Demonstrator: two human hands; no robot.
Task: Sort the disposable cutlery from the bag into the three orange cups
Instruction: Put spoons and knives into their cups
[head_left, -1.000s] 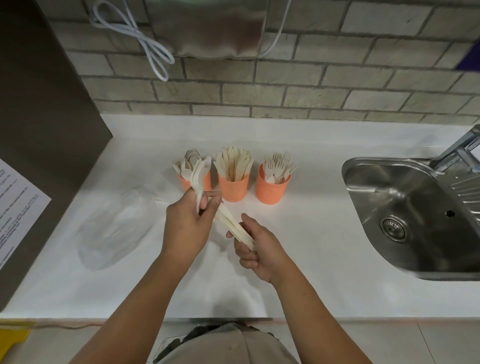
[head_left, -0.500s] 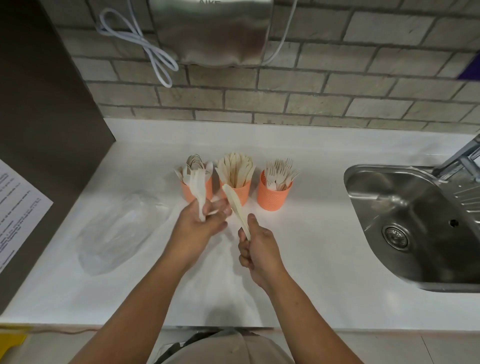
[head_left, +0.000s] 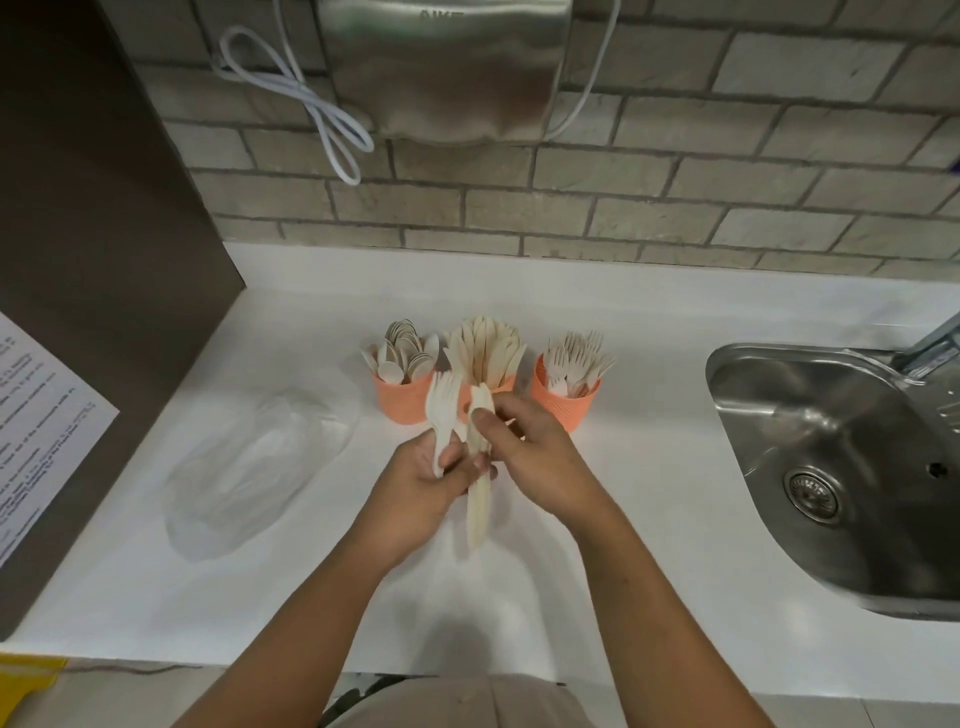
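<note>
Three orange cups stand in a row on the white counter: the left cup holds spoons, the middle cup holds knives, the right cup holds forks. Just in front of them my left hand grips a few pale forks with tines up. My right hand pinches pale knives that hang down between both hands. The clear plastic bag lies flat to the left.
A steel sink with a tap is set into the counter at the right. A dark panel with a printed sheet stands at the left. A metal dispenser and white cable hang on the brick wall.
My right hand has moved up and left to meet my left hand, turning the knives from slanted to hanging upright. The view has shifted closer to the cups.
</note>
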